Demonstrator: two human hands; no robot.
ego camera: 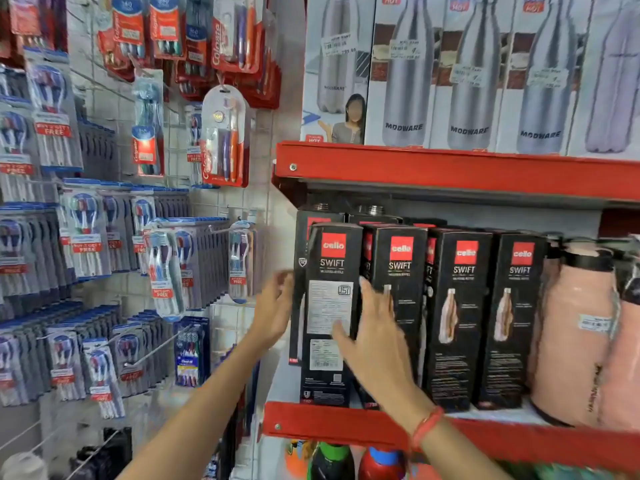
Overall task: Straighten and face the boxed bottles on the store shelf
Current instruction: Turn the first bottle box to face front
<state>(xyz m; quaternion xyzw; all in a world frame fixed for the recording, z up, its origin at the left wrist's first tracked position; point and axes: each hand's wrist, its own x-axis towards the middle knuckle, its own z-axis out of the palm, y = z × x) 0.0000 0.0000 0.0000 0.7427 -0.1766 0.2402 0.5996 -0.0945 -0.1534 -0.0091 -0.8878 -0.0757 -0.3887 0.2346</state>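
Several tall black Cello Swift bottle boxes stand in a row on the middle red shelf [339,426]. The leftmost front box [329,271] shows its label side with a white sticker, while the three boxes to its right [460,320] show a bottle picture. My left hand [273,310] is open with fingers spread at the left edge of the leftmost box. My right hand [374,337] is open over that box's right front edge and the second box [401,258]. Whether either hand touches the box is blurred.
Pink jugs [575,327] stand right of the black boxes. White Modware bottle boxes [471,74] fill the upper shelf [450,171]. A wire wall of hanging toothbrush packs [162,271] lies close on the left. Loose bottles [381,462] sit below the shelf.
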